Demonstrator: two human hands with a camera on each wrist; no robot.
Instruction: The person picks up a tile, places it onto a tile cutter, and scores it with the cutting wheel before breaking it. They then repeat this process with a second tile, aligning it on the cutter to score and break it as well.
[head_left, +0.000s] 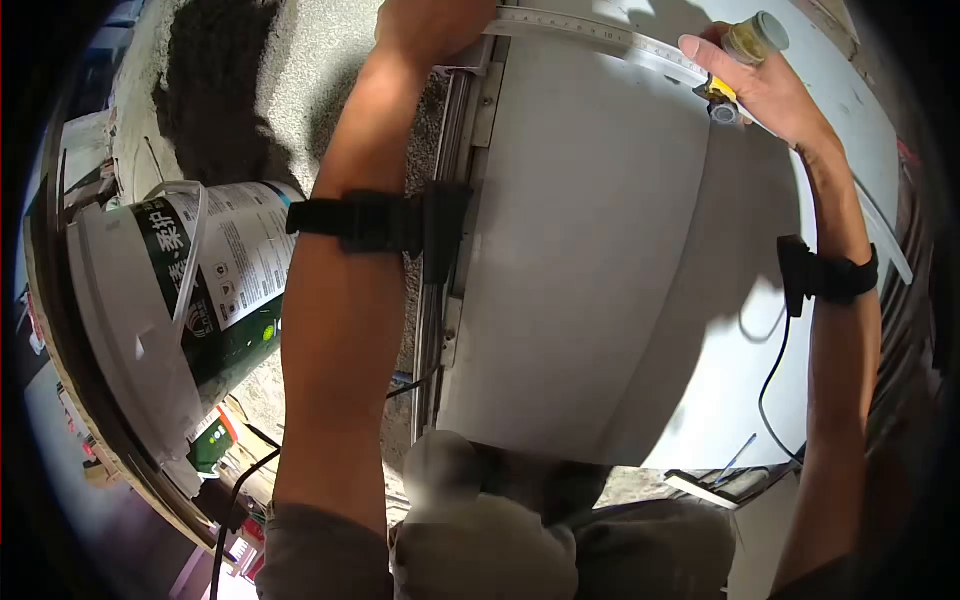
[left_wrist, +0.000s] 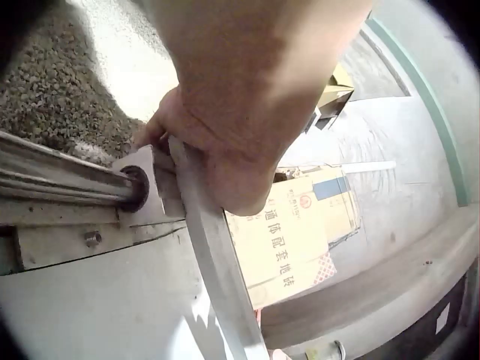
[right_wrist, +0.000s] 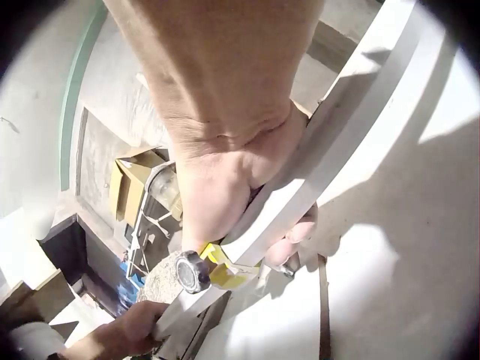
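Note:
A graduated metal ruler bar (head_left: 600, 35) lies across the far edge of a large pale slab (head_left: 590, 230). My left hand (head_left: 440, 25) grips its left end, beside the end block (left_wrist: 154, 184) of a metal rail (left_wrist: 67, 176); part of its fingers is hidden in the left wrist view. Farther right, my right hand (head_left: 775, 95) holds the same bar, with fingertips (right_wrist: 289, 244) showing along its lower side. Close to that hand, a yellow stop (right_wrist: 229, 270) with a black knob (right_wrist: 193, 271) sits on the bar.
Left of the rail stands a large labelled bucket (head_left: 220, 270), with dark grit (head_left: 215, 80) beyond it. A printed cardboard box (left_wrist: 289, 232) lies past the bar. A clear round container (head_left: 755, 38) appears beside my right hand. Cables hang from both wrist straps.

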